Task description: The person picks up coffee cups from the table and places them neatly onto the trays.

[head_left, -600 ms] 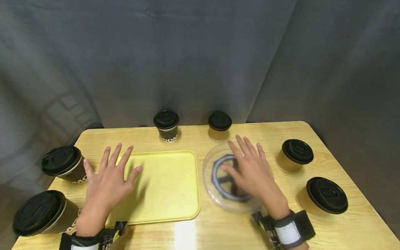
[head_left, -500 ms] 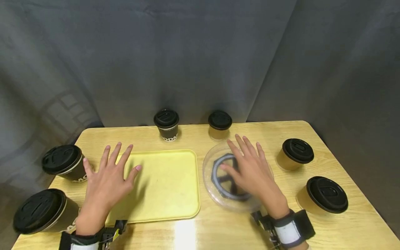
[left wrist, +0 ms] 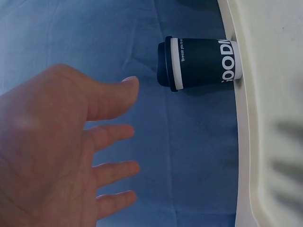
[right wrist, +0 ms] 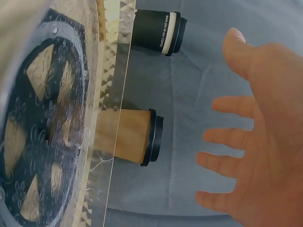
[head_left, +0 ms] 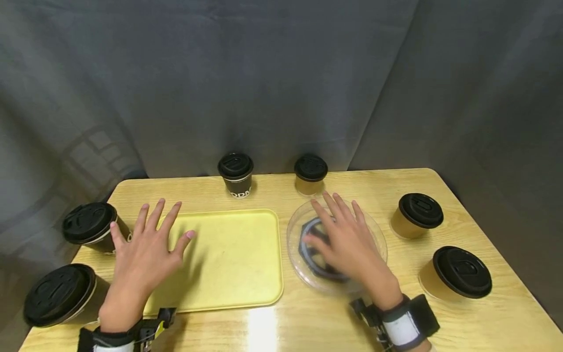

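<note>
My left hand (head_left: 142,261) hovers with spread fingers over the left part of a yellow rectangular tray (head_left: 239,259), holding nothing. Its little finger overlaps a black paper cup (head_left: 103,239) with a black lid in the head view; whether they touch I cannot tell. Over a round clear plastic dish (head_left: 293,261) hangs my right hand (head_left: 349,247), fingers apart and nothing in them. A dark ring with crossing bars shows through the dish, partly hidden by that hand. In the right wrist view the hand (right wrist: 265,127) is apart from the dish (right wrist: 92,142).
Another black cup (head_left: 61,296) stands at front left. Along the back edge are a black cup (head_left: 237,178) and a brown cup (head_left: 310,176), both lidded. Two more brown cups, one farther back (head_left: 413,220) and one nearer (head_left: 453,274), stand at right. Grey curtain (head_left: 281,88) surrounds the wooden table.
Both hands have shifted slightly to the left, fingers still spread. The head view has moved a little; the tray, dish and cups keep their places.
</note>
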`<state>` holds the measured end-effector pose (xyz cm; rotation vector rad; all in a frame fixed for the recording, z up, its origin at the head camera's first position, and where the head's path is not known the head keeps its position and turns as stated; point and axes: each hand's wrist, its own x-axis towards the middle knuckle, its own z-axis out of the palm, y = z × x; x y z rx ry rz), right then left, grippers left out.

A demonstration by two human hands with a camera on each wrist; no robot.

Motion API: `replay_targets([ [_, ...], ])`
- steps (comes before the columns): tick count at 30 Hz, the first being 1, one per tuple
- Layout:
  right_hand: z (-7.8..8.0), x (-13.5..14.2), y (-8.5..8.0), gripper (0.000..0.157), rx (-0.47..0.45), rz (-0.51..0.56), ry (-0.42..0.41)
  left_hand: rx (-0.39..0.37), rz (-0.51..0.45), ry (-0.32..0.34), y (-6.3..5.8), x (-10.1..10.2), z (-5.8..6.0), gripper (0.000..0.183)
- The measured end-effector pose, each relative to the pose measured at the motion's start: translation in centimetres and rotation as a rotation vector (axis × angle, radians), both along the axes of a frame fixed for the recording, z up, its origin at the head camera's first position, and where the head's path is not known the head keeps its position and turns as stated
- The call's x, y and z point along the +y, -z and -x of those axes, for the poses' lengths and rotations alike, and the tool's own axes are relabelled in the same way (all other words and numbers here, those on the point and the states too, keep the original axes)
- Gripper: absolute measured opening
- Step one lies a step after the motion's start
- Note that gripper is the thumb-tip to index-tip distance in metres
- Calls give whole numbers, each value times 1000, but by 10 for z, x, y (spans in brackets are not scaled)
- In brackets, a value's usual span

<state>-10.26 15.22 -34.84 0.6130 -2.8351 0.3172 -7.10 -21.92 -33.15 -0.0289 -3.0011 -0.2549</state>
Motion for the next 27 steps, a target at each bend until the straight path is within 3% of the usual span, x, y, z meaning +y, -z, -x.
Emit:
replay_targets([
  [14, -1, -12, -1, 76, 2, 22, -37, 17, -15, 0, -2, -10, 1, 71],
  [27, -4, -18, -3, 77, -15, 1, -42, -20, -24, -23, -9, -16, 2, 73],
])
